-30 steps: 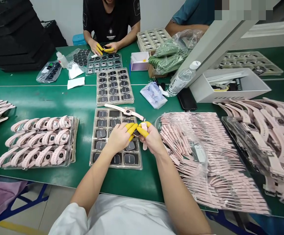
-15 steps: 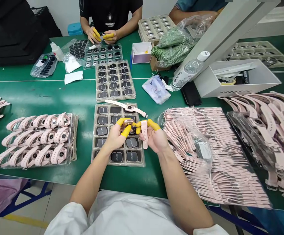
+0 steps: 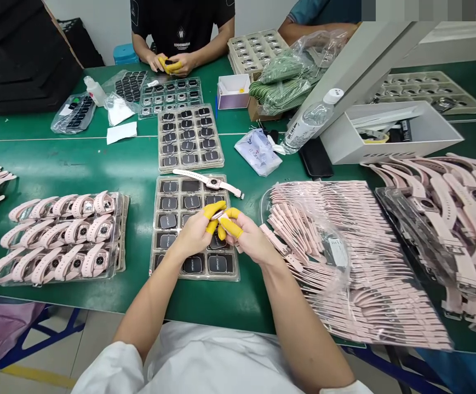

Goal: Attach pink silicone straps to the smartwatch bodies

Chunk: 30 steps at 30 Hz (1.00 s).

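My left hand (image 3: 194, 232) and my right hand (image 3: 250, 236) meet above a tray, both wearing yellow finger cots. Pinched between their fingertips is a small rose-gold watch case (image 3: 220, 215), partly hidden by the fingers. A short bit of pale pink strap (image 3: 238, 247) shows below my right hand. Under my hands lies a clear tray of black watch modules (image 3: 194, 277). A finished watch with a pale pink strap (image 3: 210, 183) rests across the tray's far end, just beyond my fingers.
Trays of pink-strapped watches (image 3: 57, 238) stand to my left, and bagged pink straps (image 3: 344, 262) spread to my right. Another module tray (image 3: 190, 137) lies ahead. Across the green table, a co-worker's hands (image 3: 170, 63) work with yellow finger cots.
My hands have drawn closer together and lower. The strap that hung long from my right hand is now mostly out of sight. The view has shifted slightly.
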{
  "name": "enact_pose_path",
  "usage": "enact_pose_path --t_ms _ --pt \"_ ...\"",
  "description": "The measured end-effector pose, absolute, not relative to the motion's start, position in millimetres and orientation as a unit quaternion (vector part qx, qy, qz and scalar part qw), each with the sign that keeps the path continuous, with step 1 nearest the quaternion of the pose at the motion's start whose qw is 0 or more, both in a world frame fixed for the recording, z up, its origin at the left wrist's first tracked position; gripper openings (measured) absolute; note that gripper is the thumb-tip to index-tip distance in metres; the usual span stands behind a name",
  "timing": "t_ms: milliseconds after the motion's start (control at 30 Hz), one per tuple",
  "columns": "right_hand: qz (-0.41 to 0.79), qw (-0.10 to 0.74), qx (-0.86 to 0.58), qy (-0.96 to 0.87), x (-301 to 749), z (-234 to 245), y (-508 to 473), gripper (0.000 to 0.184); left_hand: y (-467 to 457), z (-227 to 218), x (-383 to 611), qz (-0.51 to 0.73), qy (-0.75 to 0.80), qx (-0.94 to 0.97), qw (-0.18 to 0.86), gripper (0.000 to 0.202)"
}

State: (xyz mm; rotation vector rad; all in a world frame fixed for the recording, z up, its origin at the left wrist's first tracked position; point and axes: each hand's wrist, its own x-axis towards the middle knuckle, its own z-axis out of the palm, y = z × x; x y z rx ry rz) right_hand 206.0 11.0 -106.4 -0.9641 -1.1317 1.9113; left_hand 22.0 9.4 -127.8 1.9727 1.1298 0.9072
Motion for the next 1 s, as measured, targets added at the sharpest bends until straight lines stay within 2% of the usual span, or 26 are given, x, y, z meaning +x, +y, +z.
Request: enact_pose_path --t_ms 233,433,567,767,1000 --pt "0.779 0.308 -0.376 -0.397 209.5 -112.1 12.0 0.038 11.9 -130.6 20.0 0.376 0.376 0.786 0.316 0.050" --pt "0.801 0.355 -0.345 -0.335 204.4 -103.6 13.0 0.036 11.1 -128.5 21.4 0.382 0.407 0.771 0.306 0.044" --pt "0.815 0.358 -0.335 -0.308 203.0 -103.2 14.0 0.036 9.6 -127.1 22.7 0.369 0.425 0.770 0.301 0.044" --pt "0.794 0.400 -0.361 -0.281 201.9 -104.2 14.6 0.043 7.8 -122.1 21.1 0.360 0.413 0.759 0.353 0.047" --pt "0.768 0.419 -0.385 -0.295 197.8 -107.4 15.5 0.050 10.4 -125.0 25.2 0.313 0.455 0.783 0.285 0.037"
